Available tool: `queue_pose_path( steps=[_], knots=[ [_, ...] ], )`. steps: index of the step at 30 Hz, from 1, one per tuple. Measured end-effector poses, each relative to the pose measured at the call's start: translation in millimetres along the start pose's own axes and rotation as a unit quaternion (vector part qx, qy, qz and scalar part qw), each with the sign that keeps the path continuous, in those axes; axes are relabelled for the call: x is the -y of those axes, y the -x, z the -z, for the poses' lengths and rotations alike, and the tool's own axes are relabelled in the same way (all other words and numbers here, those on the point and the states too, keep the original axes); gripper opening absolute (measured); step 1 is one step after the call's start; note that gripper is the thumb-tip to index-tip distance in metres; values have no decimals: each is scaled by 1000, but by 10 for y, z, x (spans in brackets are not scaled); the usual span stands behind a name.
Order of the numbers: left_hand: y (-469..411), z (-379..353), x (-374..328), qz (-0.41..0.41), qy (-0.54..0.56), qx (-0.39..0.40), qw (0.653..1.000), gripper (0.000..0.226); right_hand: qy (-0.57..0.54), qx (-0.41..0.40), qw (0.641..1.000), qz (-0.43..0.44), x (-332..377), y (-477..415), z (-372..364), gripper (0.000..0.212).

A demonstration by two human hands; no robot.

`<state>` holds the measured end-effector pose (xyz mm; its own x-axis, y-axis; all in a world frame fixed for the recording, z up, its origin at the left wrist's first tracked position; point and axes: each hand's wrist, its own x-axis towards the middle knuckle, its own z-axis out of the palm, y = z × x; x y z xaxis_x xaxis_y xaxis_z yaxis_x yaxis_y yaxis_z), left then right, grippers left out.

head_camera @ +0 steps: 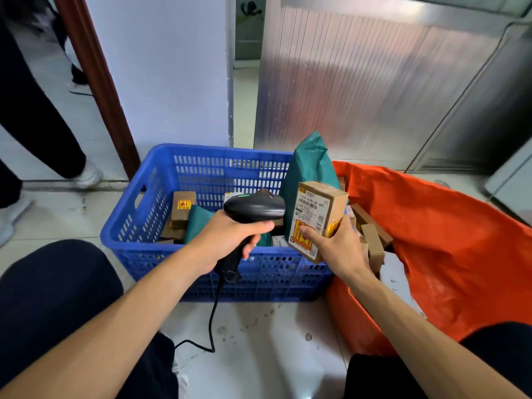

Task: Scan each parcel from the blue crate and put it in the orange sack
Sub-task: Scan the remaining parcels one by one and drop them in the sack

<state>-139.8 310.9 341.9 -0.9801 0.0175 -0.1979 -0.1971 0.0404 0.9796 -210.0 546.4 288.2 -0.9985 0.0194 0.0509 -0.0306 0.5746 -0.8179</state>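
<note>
My right hand [339, 246] grips a small brown cardboard parcel [318, 210] upright over the right end of the blue crate [138, 226], its white barcode label turned toward me. My left hand [230, 237] holds a black corded barcode scanner [254, 208] by its handle, its head level with the parcel and just left of it. A green plastic mailer [309, 165] stands behind the parcel in the crate. More brown boxes [181, 214] and another green mailer [198, 223] lie in the crate. The orange sack [449, 243] lies open to the right with several brown boxes [371, 243] inside.
My knees in dark trousers frame the tiled floor in front of the crate, and the scanner cable [213, 318] trails down across it. Another person's legs [43, 133] stand at the left by a brown door frame. A metal door [374, 87] rises behind the sack.
</note>
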Motion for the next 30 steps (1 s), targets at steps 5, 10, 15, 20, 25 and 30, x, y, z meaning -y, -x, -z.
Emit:
queue_pose_path(
  steps=[5,10,15,20,25,30],
  knots=[
    [-21,0,29,4,8,6,1000,16,-1,5,1000,-4,20,12,24,67],
    [-23,7,30,-1,-1,6,1000,16,7,0,1000,-5,12,12,54,66],
    [-14,6,25,4,-2,2,1000,25,4,-1,1000,-9,-15,2,74,70],
    [-18,-10,30,2,5,-16,1000,24,7,-2,1000,-5,-22,4,77,72],
    [-50,-30,46,3,11,-31,999,24,15,8,1000,-9,6,51,126,70],
    [-119,-109,30,11,13,-45,999,20,33,14,999,-14,-49,105,195,68]
  ],
)
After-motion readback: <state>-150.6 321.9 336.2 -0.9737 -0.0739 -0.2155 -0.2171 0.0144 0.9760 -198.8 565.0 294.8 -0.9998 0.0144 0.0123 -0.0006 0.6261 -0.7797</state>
